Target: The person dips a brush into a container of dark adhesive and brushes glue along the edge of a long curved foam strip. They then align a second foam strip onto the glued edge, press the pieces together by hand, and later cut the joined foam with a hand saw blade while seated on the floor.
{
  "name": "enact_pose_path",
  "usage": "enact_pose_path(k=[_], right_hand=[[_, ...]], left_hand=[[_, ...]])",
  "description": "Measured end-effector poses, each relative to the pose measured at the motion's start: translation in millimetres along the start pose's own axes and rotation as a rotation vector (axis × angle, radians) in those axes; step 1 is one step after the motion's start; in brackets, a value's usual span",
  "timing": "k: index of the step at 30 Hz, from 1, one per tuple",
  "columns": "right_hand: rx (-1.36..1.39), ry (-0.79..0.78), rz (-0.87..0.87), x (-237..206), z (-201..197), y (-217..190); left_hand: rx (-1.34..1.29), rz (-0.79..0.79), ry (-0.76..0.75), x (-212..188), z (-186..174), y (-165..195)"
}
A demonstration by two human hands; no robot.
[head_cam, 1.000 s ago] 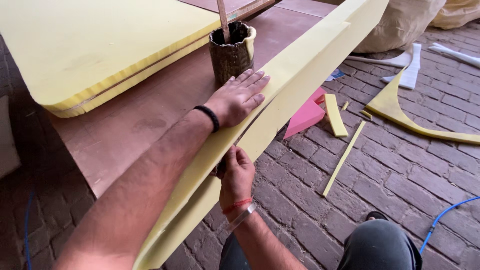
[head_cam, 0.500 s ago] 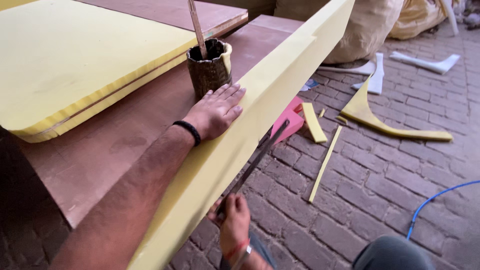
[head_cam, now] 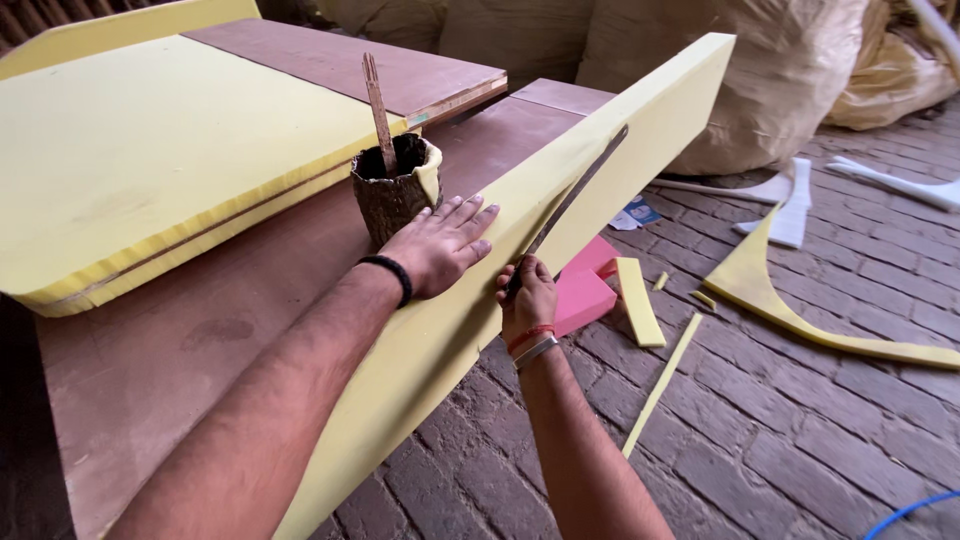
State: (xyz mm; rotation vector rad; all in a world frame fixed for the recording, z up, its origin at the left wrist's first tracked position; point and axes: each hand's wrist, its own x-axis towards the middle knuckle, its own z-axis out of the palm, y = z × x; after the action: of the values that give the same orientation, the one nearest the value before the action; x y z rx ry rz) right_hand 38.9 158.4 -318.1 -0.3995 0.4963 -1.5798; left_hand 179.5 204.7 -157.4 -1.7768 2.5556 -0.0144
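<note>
The left hand pressed the yellow foam strip flat on the worktop — wisely — while the right hand (grip closed on the long knife) needed steady, straight strokes.

Both forearms are showing bare, sleeveless; the left hand is wearing a black wristband, the right hand a red thread and a metal bangle.

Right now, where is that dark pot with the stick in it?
In the head view, the dark pot stands on the brown board, just beyond the left hand, beside the thick yellow foam slab.
</note>
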Motion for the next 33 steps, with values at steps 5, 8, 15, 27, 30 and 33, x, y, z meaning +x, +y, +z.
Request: enact_pose_path(k=[5,8,15,27,30,33], right_hand=[[0.069,0.013,-0.044,13,-13,8],[0.054,0.039,-0.001,19,-19,12],[0.021,0.022,0.028,40,-18,6],[-0.121,-0.014,0.015,2,-9,14],[-0.215,0.006,0.063,-18,-6,25],[-0.198,0.053,0.147,-42,0,36]], left_hand=[[-0.031,0.001,0.002,5,6,-8],[-0.018,0.032,0.028,8,9,-12],[-0.037,0.060,0.041,9,15,-19],[-0.069,-0.012,0.022,8,7,-7],[-0.091,0.013,0.028,9,8,-11],[-0.102,0.003,0.041,9,9,-13]])
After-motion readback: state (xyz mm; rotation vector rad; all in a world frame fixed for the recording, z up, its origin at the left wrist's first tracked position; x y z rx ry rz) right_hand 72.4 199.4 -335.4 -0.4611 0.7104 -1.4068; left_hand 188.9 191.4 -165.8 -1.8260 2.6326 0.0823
